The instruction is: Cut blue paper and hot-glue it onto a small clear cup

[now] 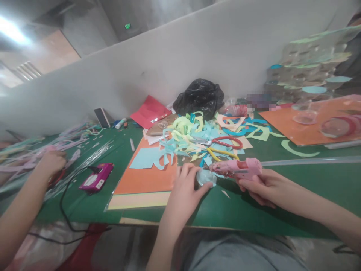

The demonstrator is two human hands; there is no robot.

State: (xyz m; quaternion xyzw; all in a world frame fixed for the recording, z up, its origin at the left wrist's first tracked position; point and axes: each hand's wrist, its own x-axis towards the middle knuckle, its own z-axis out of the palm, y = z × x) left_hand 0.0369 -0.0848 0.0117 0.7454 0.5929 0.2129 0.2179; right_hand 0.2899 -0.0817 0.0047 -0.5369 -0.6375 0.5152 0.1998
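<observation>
My right hand [261,186] is wrapped round a pink glue gun [238,168] that points left, low over the green table [282,214]. Its nozzle nearly touches a small clear round piece [206,177]. My left hand [187,184] steadies that piece, fingers curled beside it and thumb stretched under it. Just behind lie red-handled scissors [225,142] and yellow-handled scissors [222,153] on a heap of cut paper strips [186,137].
Orange and cream paper sheets [146,180] lie left of my hand. A co-worker's arm and hand [50,163] reach in at far left near a magenta device [97,177] with a black cable. A black bag [200,96], a phone [102,117] and an orange board [307,120] stand behind.
</observation>
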